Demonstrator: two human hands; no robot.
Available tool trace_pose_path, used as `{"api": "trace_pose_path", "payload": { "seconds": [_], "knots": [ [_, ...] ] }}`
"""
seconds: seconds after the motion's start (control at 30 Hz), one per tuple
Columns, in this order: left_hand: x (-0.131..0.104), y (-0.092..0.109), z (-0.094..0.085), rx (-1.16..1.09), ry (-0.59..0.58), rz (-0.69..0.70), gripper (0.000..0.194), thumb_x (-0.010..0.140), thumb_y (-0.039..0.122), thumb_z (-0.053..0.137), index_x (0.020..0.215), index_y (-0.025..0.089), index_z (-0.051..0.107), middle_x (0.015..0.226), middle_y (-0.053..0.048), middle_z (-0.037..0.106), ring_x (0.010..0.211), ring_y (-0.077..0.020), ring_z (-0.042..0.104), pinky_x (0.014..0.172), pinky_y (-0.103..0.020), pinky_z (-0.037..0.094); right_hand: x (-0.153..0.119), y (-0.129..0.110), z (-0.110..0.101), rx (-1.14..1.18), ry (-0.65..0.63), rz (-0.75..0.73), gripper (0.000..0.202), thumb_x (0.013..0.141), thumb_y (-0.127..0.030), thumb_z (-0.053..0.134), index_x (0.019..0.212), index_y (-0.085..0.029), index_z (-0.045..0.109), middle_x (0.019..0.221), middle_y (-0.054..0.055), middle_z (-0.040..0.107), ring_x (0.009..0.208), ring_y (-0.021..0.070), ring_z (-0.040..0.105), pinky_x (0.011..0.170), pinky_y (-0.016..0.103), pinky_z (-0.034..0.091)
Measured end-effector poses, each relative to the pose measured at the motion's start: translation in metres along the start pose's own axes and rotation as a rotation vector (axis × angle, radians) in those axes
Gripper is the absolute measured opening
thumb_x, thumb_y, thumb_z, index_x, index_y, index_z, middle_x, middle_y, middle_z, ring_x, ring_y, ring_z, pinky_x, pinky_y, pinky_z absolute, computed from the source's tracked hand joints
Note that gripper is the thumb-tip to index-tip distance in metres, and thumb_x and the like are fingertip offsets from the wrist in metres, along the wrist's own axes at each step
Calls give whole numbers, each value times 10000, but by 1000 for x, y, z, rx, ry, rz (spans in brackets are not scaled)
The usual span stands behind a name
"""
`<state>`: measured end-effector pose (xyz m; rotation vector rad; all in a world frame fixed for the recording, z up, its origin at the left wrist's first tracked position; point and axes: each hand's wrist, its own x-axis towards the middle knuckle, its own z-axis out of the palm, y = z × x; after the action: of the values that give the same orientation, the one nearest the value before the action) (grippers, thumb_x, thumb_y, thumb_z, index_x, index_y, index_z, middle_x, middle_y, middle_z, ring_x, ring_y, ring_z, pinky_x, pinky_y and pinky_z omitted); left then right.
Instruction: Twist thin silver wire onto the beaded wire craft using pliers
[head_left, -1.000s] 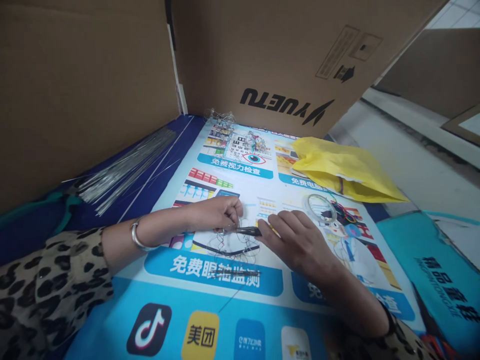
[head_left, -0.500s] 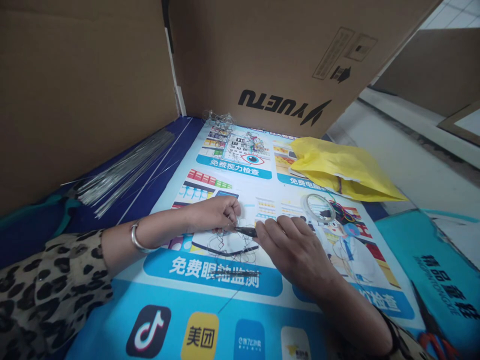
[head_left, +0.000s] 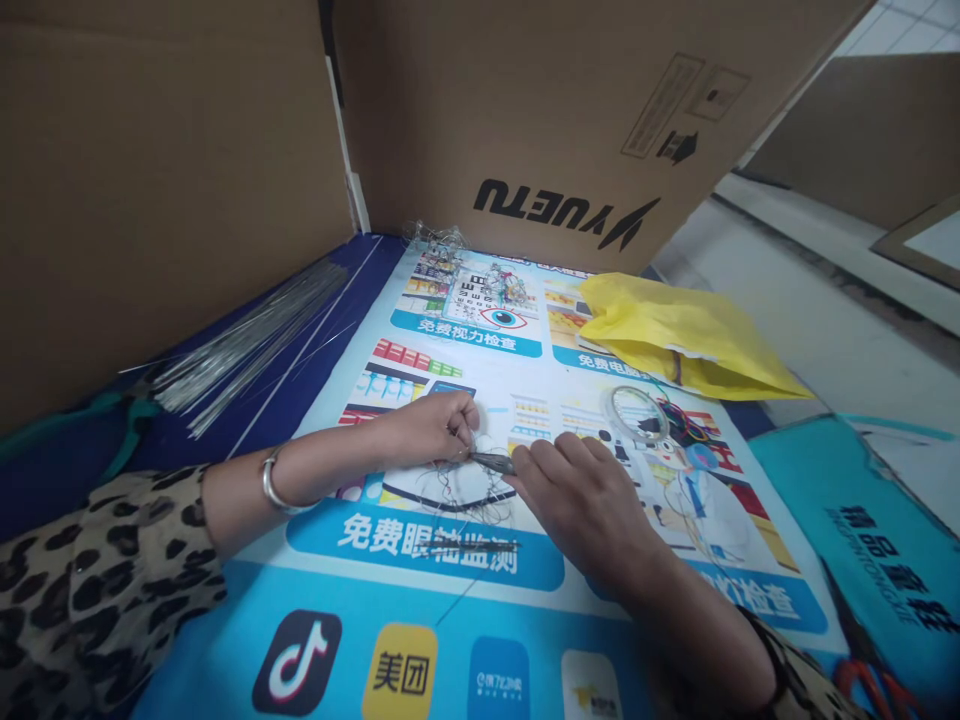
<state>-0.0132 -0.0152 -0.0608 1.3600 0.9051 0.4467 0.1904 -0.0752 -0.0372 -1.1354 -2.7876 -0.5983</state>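
My left hand (head_left: 433, 428), with a silver bangle on the wrist, is closed in a pinch on thin wire (head_left: 471, 438). Wrapped around the handles of dark-jawed pliers (head_left: 492, 462) is my right hand (head_left: 576, 492). The plier tips point left and meet the wire right beside my left fingertips. A loose tangle of fine wire (head_left: 480, 500) hangs or lies just below, over the printed poster (head_left: 465, 410). The plier handles are hidden in my right palm.
Straight wires (head_left: 240, 345) lie bundled at left. A clear ring-shaped roll (head_left: 639, 413), coloured threads (head_left: 686, 425), a yellow bag (head_left: 690, 335) and a teal bag (head_left: 862, 520) are at right. Red-handled scissors (head_left: 862, 690) lie lower right. Cardboard (head_left: 525, 110) stands behind.
The pliers have turned slightly in my right hand, their jaws now catching more light. My left hand stays nearly in place, still pinching the wire.
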Motion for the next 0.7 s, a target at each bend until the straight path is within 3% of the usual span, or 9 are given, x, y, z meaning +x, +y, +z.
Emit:
{"api": "trace_pose_path", "payload": {
  "seconds": [0.3, 0.7],
  "knots": [
    [-2, -3, -1, 16, -5, 20, 245, 633, 77, 574, 824, 160, 444, 685, 20, 591, 410, -42, 429, 391, -165, 314, -2, -4, 2, 191, -39, 175, 113, 833, -281, 574, 785, -183, 602, 719, 29, 591, 688, 180, 482, 594, 302, 274],
    [-4, 3, 0, 67, -5, -6, 251, 608, 39, 530, 819, 154, 457, 682, 23, 577, 455, -58, 445, 435, -183, 336, -2, -7, 3, 286, -110, 277, 177, 848, -314, 542, 734, -188, 589, 674, 16, 603, 612, 152, 526, 521, 265, 228]
  ]
}}
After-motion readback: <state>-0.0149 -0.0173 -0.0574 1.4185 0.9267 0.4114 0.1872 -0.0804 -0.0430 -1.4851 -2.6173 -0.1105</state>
